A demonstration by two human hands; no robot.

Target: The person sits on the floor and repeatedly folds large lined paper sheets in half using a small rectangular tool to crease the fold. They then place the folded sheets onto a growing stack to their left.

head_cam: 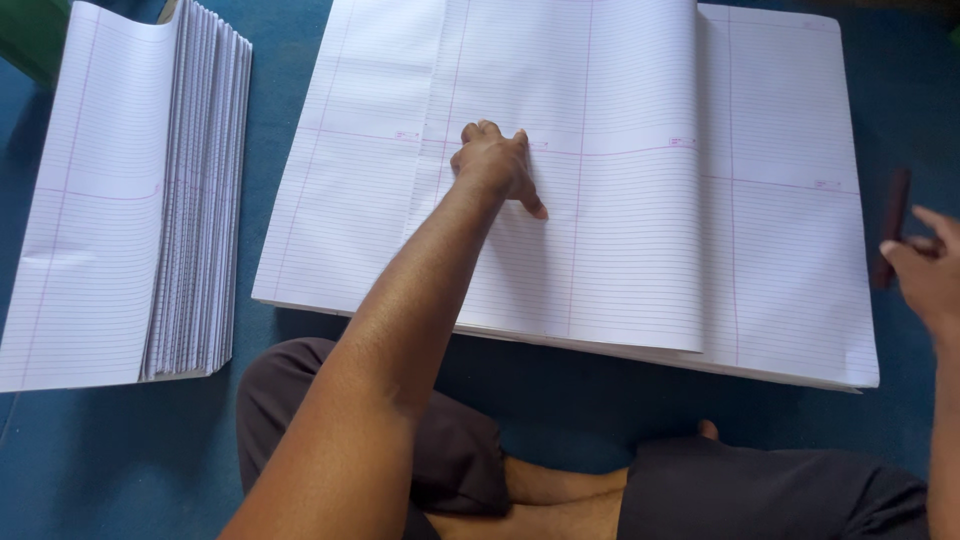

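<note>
My left hand [495, 163] reaches forward and presses down on a large white ruled sheet [570, 180] that is folded over the big stack of ruled paper [790, 290] in front of me; fingers are bent, thumb stretched out. My right hand [928, 268] hovers at the right edge of view, just past the stack, with its fingers around a dark reddish-brown stick-like tool [890, 225].
A second pile of folded ruled sheets [130, 200] lies on the left, its staggered edges fanned toward the middle. Everything rests on a blue floor covering [120, 450]. My crossed legs in dark shorts [450, 450] sit at the bottom.
</note>
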